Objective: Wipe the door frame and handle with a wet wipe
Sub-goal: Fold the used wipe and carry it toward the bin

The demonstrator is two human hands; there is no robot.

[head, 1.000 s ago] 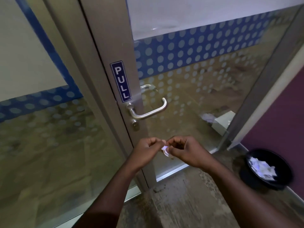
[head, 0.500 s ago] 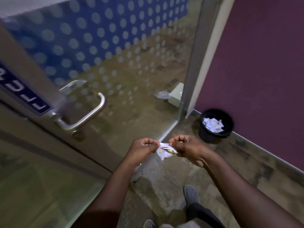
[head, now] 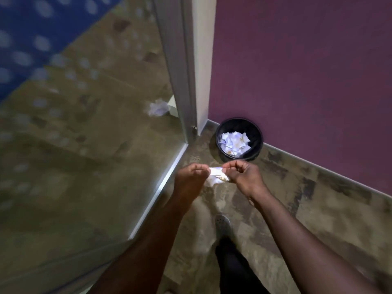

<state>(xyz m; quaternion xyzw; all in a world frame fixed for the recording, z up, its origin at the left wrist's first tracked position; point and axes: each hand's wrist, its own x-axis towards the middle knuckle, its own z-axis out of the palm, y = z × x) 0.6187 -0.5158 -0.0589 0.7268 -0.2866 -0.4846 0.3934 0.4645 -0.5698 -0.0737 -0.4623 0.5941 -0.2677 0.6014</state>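
- Holding a small white wet wipe (head: 216, 176) between them, the left hand (head: 192, 177) and right hand (head: 244, 175) are at mid-frame above the floor (head: 297, 209); fingers of both pinched closed on the wipe's opposite edges.
- Wipe: crumpled, with brownish marks.
- Black bin (head: 239, 139): just beyond the hands, against the purple wall (head: 307, 71), holding white crumpled wipes.
- Door frame (head: 180, 71): upright, left of the bin.
- Glass panel (head: 74, 124): blurred, dotted.
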